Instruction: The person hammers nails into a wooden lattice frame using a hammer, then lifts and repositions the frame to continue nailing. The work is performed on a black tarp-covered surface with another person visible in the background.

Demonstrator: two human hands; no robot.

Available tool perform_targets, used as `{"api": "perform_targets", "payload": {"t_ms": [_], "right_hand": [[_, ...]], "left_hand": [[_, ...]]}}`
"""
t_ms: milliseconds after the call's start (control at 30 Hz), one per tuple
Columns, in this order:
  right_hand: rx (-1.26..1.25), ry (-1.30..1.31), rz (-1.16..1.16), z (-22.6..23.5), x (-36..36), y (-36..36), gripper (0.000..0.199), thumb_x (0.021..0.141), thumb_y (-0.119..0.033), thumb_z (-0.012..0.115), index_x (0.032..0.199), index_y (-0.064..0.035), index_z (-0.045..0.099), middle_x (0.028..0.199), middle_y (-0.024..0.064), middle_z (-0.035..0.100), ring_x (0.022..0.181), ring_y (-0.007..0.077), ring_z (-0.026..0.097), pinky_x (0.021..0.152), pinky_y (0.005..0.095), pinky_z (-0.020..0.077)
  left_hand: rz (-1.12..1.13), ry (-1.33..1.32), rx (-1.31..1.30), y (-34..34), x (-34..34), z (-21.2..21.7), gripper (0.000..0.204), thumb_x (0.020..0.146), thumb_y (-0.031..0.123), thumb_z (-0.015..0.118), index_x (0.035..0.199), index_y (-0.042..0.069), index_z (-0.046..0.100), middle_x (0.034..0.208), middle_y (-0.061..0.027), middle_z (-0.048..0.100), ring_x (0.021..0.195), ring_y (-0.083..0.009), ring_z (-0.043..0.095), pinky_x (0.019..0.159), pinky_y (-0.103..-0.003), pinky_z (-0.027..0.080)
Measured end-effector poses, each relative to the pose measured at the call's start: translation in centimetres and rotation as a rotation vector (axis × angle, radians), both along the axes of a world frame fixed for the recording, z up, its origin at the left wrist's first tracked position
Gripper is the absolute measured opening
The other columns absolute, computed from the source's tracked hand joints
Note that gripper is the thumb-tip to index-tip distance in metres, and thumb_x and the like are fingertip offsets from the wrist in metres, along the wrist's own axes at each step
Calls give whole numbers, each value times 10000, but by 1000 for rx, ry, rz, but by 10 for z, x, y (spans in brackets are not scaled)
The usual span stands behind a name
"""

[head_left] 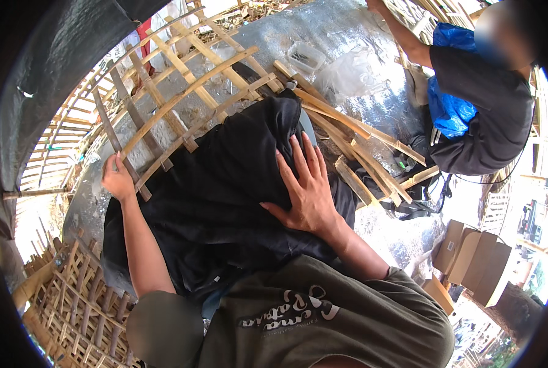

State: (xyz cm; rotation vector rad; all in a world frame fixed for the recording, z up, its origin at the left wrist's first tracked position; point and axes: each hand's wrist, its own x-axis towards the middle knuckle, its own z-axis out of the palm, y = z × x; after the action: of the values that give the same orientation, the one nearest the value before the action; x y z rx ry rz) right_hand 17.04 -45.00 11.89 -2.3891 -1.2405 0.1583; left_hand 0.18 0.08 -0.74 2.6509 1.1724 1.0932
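A black cloth (225, 202) lies spread over a silver foil-covered surface (347, 37). My right hand (304, 184) rests flat on the cloth with fingers spread, holding nothing. My left hand (117, 181) grips the lower edge of a bamboo lattice frame (182, 104) that lies across the foil surface, partly over the cloth's upper left. Loose bamboo strips (354, 141) lie to the right of the cloth.
Another person in a dark shirt (495, 110) works at the upper right, beside a blue plastic bag (449, 110). Clear plastic containers (308, 58) sit on the foil. Cardboard boxes (476, 257) stand lower right. More bamboo lattices (77, 306) lie lower left.
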Motion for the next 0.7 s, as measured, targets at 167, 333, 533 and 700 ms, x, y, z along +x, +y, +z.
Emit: {"api": "perform_targets", "payload": {"t_ms": [167,333,533,700], "right_hand": [[28,26,-22,7,-6,5,915,778,-511,765,1504,-70,426,1602,270,273,1508,475,192,1199,615,183],[55,47,-4,4,-6,9,894,790,-503,752,1505,-78,424,1603,259,281,1508,471,197,1192,620,192],[15,46,40,6,-10,19,838,798,-498,747,1475,-88,471,1604,236,292,1506,468,206,1196,627,183],[122,90,22,4,-9,20,756,818,-482,743,1424,-80,534,1573,218,361,1489,458,263,1181,623,222]], "left_hand": [[-25,7,0,3,-3,-3,116,906,129,723,940,18,734,921,-172,737,828,-380,704,724,-437,546],[-33,-4,34,-1,-1,-1,127,915,132,722,930,6,724,914,-170,733,811,-376,701,711,-435,542],[-87,30,113,6,-8,-7,111,905,108,729,934,1,736,973,-167,735,911,-359,698,781,-434,545],[-74,13,152,3,-6,-7,107,894,99,739,941,3,744,988,-158,736,956,-341,694,834,-433,548]]}}
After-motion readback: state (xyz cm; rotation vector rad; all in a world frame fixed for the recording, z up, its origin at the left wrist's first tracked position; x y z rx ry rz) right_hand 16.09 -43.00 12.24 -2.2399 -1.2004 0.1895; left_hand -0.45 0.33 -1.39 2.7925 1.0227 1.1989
